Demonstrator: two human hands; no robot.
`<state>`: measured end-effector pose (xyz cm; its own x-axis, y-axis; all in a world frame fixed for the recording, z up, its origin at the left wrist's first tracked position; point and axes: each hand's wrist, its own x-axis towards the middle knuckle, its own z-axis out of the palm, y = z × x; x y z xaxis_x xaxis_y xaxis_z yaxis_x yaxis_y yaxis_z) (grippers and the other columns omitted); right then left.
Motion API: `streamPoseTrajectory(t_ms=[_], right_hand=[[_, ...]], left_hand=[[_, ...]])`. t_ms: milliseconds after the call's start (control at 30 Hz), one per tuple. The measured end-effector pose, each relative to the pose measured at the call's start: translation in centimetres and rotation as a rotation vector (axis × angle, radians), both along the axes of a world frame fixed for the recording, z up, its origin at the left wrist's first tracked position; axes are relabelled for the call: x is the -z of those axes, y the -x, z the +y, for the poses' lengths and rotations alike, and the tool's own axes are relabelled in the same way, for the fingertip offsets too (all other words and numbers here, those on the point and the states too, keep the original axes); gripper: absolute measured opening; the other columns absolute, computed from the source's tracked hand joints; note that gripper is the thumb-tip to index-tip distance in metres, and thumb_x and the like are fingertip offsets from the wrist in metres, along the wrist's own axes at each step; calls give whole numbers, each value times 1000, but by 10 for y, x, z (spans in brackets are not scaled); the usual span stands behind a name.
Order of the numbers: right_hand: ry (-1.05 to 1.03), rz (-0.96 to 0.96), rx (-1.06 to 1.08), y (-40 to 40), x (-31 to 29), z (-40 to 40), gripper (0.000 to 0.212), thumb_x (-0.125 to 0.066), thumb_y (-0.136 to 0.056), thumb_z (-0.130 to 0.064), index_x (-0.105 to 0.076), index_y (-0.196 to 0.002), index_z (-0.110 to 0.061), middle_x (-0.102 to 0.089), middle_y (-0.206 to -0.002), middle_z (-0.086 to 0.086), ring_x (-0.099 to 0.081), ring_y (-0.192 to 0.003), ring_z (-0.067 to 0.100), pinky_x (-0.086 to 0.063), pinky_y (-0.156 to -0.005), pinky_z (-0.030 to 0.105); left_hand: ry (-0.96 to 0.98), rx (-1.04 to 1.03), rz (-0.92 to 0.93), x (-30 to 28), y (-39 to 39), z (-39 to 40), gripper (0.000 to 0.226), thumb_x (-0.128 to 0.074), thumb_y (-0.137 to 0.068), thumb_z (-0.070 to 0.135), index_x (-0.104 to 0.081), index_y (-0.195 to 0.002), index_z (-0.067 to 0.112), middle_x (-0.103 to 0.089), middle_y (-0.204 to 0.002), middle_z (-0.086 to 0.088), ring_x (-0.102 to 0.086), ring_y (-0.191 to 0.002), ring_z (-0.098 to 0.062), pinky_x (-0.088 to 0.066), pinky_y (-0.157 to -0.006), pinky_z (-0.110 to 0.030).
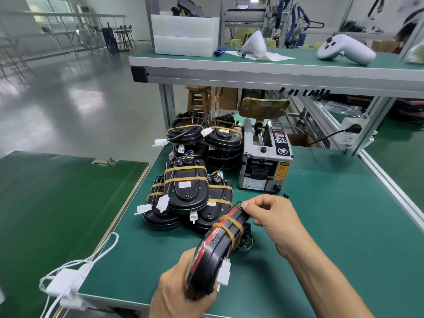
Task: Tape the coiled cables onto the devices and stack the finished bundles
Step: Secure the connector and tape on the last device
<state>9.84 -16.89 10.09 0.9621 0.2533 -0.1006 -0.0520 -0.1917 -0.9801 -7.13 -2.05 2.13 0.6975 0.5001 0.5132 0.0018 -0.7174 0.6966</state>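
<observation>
Two hands engaged on one black device (pixel 215 253), held on edge above green bench mat (pixel 321 226). Left hand (pixel 181 290) wrapped round lower end; right hand (pixel 273 216) fingertips pinched on upper rim. Two tan tape bands (pixel 229 228) crossed over device. Finished bundles (pixel 185 191) stacked behind, beside tape dispenser (pixel 263 161).

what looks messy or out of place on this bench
The stack of taped black oval devices leans unevenly, white connectors dangling. A small black scrap lies loose on the green mat beside the grey tape dispenser.
</observation>
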Motion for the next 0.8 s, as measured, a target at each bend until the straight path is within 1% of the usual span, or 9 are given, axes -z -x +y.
streamPoseTrajectory(t_ms=[100, 167, 233, 300, 400, 467, 567, 667, 800], right_hand=[[8, -12, 7, 0, 1, 0, 16, -81, -87, -16, -76, -71, -14, -76, -75, -5, -64, -70, 0, -51, -74, 28], [20, -28, 13, 1, 2, 1, 16, -81, -86, -17, -77, -71, -14, -77, -77, -5, -64, -68, -3, -50, -74, 27], [34, -53, 22, 2, 2, 2, 15, -81, -86, -16, -77, -71, -15, -76, -76, -5, -63, -67, -4, -49, -72, 26], [46, -75, 33, 2, 2, 3, 16, -81, -85, -16, -77, -70, -16, -76, -75, -6, -62, -64, -4, -48, -69, 24], [55, -86, 43, 3, 1, 3, 15, -80, -85, -15, -77, -70, -16, -76, -75, -7, -61, -62, -4, -48, -68, 23], [56, -78, 46, 3, 1, 3, 16, -81, -84, -15, -76, -69, -16, -76, -74, -7, -61, -61, -4, -49, -67, 24], [44, -53, 53, 2, 2, 3, 16, -83, -84, -16, -75, -70, -16, -74, -71, -6, -61, -62, -2, -50, -67, 25], [-28, 28, 60, 0, 6, 4, 12, -85, -83, -16, -73, -87, -14, -71, -80, -1, -62, -74, 9, -53, -71, 28], [-78, 136, 33, -1, 12, 6, 5, -78, -89, -15, -74, -93, -17, -74, -85, -1, -63, -80, 12, -46, -70, 27]], left_hand=[[8, 5, 4, 0, 0, 1, 58, -56, -82, 90, -64, -117, 46, -64, -69, 2, -60, -73, -21, -47, -54, -23], [18, 15, 16, -1, 1, 1, 58, -57, -80, 91, -63, -118, 47, -64, -92, 5, -60, -76, -19, -46, -55, -21], [17, 26, 22, -1, 1, 1, 59, -57, -80, 91, -63, -118, 47, -61, -103, 8, -60, -77, -17, -46, -55, -19], [20, 37, 17, -1, 1, 2, 59, -57, -80, 91, -64, -119, 46, -64, -95, 7, -60, -74, -15, -47, -55, -19], [30, 42, 6, -1, 2, 2, 60, -59, -80, 91, -66, -117, 45, -64, -71, 5, -59, -67, -16, -49, -54, -21], [30, 44, 4, -2, 3, 2, 61, -58, -80, 91, -67, -116, 44, -63, -65, 7, -60, -63, -16, -50, -54, -22], [29, 31, 12, -3, 2, 0, 61, -56, -80, 92, -66, -115, 44, -62, -61, 6, -61, -68, -19, -47, -53, -20], [27, 20, 2, -3, 1, -1, 59, -55, -81, 92, -65, -116, 44, -61, -61, 5, -59, -75, -20, -45, -55, -19], [51, 22, -12, 0, 0, 0, 58, -58, -81, 90, -65, -118, 46, -62, -73, 10, -57, -75, -8, -45, -55, -15]])
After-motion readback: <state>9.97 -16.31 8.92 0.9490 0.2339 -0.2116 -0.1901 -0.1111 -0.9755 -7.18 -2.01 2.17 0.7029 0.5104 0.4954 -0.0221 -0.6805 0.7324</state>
